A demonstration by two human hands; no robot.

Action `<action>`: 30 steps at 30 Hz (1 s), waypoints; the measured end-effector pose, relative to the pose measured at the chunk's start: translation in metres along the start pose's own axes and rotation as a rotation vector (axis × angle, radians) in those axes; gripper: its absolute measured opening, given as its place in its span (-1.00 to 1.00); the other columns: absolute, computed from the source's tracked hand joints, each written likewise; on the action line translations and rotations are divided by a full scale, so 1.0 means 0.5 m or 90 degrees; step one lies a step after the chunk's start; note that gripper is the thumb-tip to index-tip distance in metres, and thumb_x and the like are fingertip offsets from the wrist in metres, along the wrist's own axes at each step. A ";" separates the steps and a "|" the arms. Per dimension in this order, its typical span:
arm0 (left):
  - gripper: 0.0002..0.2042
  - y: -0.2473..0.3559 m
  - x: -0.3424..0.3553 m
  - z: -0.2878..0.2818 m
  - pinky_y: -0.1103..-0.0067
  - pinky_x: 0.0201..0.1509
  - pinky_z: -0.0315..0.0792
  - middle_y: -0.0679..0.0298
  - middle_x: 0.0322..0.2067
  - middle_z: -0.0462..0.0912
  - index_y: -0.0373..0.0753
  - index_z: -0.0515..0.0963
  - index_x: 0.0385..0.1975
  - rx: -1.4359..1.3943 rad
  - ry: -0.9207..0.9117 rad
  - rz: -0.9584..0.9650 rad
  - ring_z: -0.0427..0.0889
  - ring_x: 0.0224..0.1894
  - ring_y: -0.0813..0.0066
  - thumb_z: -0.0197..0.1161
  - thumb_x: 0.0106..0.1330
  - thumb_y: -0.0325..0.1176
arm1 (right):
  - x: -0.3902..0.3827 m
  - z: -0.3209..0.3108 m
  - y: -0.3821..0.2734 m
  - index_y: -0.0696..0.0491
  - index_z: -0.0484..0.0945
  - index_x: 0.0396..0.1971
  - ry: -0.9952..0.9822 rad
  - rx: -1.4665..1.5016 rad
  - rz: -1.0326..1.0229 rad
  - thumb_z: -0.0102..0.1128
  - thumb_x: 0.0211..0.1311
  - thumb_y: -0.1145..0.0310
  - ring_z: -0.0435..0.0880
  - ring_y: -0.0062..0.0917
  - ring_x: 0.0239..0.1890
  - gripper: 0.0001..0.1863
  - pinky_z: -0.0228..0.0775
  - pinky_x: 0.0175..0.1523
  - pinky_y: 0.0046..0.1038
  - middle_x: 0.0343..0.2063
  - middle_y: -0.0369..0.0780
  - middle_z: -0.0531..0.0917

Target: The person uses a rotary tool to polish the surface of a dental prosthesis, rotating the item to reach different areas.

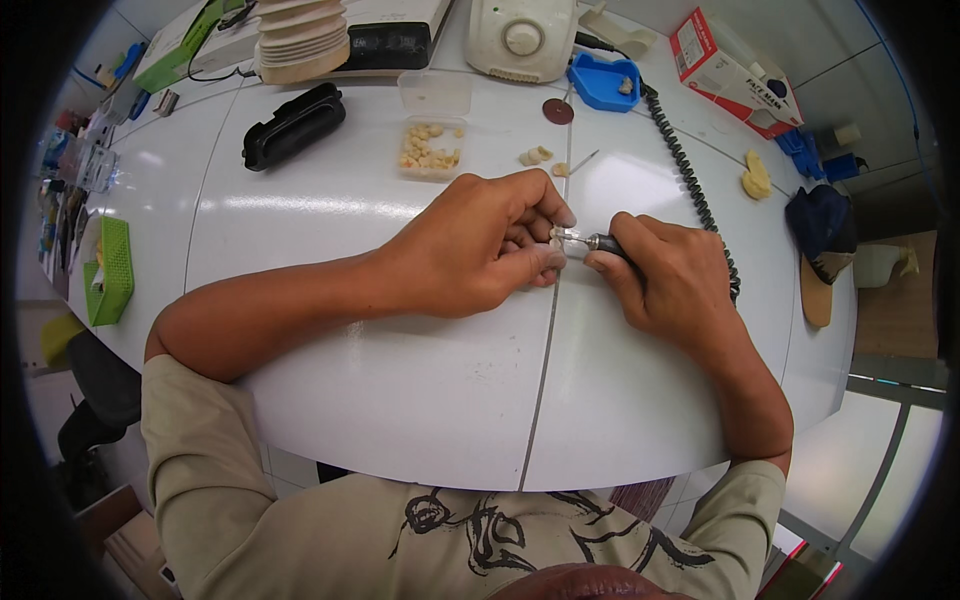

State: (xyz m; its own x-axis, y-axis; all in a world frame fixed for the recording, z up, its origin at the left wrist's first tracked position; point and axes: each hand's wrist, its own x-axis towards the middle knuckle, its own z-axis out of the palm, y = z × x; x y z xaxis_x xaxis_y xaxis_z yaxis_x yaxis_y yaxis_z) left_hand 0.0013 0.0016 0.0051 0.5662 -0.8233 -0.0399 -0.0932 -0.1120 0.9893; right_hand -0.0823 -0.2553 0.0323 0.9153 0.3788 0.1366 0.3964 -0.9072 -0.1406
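Note:
My left hand [485, 245] pinches a small pale piece [556, 240], shaped like a dental model, near the table's middle seam. My right hand [668, 270] is wrapped round a dark rotary handpiece [612, 246], whose thin metal tip touches the piece or lies just beside it. Beyond my fingers are small pale pieces [536, 156], a loose thin bit [582, 163] and an open clear box [429, 152] holding several yellowish tooth-like pieces. A dark coiled cord [690, 180] runs from behind my right hand to the back.
On the white table [400, 400] stand a beige control unit [519, 40], blue tray [602, 82], brown disc [558, 111], black case [293, 127] and green basket [108, 271]. A red-white box [734, 75], yellow lump [756, 175] and cap [820, 230] lie along the right.

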 end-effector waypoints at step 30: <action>-0.74 -0.001 0.000 0.002 0.59 0.08 0.80 0.06 -0.12 0.79 -0.51 0.48 0.16 -0.009 0.003 -0.005 0.86 -0.06 0.48 0.30 0.58 -0.60 | -0.002 -0.002 0.002 0.04 0.57 -0.38 0.007 0.008 -0.019 0.41 0.52 0.01 0.68 -0.23 -0.57 -0.58 0.42 -0.47 -0.19 -0.57 -0.21 0.67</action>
State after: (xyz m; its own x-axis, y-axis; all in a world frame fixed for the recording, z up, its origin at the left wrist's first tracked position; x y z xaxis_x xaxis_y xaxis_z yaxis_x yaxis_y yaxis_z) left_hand 0.0005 0.0010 0.0045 0.5709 -0.8196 -0.0477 -0.0767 -0.1112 0.9908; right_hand -0.0827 -0.2566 0.0328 0.9025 0.4030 0.1517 0.4238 -0.8936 -0.1480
